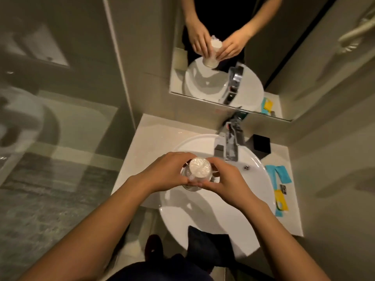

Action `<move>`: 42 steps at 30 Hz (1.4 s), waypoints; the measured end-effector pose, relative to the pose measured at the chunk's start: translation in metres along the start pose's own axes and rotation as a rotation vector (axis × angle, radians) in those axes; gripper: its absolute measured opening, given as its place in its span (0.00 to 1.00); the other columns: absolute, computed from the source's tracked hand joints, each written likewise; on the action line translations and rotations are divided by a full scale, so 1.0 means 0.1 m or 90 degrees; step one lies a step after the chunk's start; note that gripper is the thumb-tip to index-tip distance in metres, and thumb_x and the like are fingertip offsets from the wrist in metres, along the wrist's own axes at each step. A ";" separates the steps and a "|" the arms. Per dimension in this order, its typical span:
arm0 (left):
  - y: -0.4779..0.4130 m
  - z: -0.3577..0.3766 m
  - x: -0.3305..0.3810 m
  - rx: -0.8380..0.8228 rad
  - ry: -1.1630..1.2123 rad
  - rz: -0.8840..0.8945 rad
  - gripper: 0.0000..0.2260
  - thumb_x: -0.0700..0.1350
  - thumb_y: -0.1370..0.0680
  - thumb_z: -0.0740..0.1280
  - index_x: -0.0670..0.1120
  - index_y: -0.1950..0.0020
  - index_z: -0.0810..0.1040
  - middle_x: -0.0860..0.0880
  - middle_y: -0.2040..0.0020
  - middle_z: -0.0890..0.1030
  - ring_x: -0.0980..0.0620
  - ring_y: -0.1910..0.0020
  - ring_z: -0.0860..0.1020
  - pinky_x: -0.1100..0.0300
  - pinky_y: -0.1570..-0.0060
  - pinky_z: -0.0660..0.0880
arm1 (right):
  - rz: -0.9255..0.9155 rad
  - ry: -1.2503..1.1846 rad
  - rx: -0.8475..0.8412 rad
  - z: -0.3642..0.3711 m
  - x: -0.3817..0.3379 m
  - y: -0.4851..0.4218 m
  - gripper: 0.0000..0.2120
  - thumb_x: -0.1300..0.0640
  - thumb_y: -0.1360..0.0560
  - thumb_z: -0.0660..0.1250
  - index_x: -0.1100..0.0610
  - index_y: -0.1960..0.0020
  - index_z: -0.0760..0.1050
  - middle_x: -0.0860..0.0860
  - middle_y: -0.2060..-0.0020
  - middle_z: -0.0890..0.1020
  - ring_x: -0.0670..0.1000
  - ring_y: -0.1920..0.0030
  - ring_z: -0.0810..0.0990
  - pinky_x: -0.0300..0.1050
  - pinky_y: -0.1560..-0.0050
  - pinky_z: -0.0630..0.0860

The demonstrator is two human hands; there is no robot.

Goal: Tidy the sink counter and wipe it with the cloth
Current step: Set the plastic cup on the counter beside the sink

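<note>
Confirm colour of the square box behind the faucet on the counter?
Black. The box sits on the counter right of the faucet; the head view, the only one, shows it clearly.

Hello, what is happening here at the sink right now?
A person stands at a white sink and holds a small clear container with a white top over the basin, the left hand and right hand both closed around it. On the counter to the right lie blue and yellow packets, with a black box behind them beside the faucet. No cloth is clearly visible, so the wiping seems not yet begun.
</note>
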State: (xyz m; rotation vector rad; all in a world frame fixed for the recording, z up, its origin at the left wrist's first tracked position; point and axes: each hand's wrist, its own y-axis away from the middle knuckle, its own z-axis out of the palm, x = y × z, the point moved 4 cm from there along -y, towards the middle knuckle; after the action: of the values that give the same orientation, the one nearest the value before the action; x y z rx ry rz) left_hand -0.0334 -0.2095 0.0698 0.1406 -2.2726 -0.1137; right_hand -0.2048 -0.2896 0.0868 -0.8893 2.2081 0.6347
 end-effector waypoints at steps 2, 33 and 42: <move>-0.18 0.16 0.30 -0.018 -0.006 0.044 0.23 0.59 0.30 0.76 0.60 0.36 0.77 0.63 0.44 0.82 0.62 0.48 0.78 0.60 0.49 0.77 | 0.016 -0.002 0.033 -0.26 0.16 0.20 0.27 0.43 0.32 0.80 0.45 0.37 0.77 0.38 0.45 0.83 0.41 0.45 0.80 0.42 0.45 0.79; -3.63 2.01 1.90 -0.136 0.018 0.115 0.31 0.56 0.29 0.78 0.49 0.30 0.73 0.50 0.36 0.80 0.50 0.39 0.78 0.52 0.38 0.76 | 0.249 -0.131 0.380 -2.39 2.96 -0.10 0.26 0.59 0.22 0.71 0.46 0.27 0.70 0.45 0.34 0.79 0.48 0.35 0.78 0.55 0.33 0.77; -4.03 2.47 1.53 -0.138 0.041 0.098 0.26 0.54 0.28 0.78 0.47 0.33 0.76 0.46 0.40 0.81 0.47 0.41 0.78 0.51 0.39 0.75 | 0.309 -0.162 0.419 -2.15 3.49 -0.36 0.24 0.58 0.22 0.72 0.48 0.28 0.73 0.47 0.36 0.81 0.49 0.37 0.80 0.54 0.34 0.79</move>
State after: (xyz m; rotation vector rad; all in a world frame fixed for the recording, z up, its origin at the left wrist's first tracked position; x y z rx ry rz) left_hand -0.2947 -0.6211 -0.0268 -0.1422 -2.1811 -0.2688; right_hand -0.4546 -0.5945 -0.0317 0.0619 2.1812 0.1763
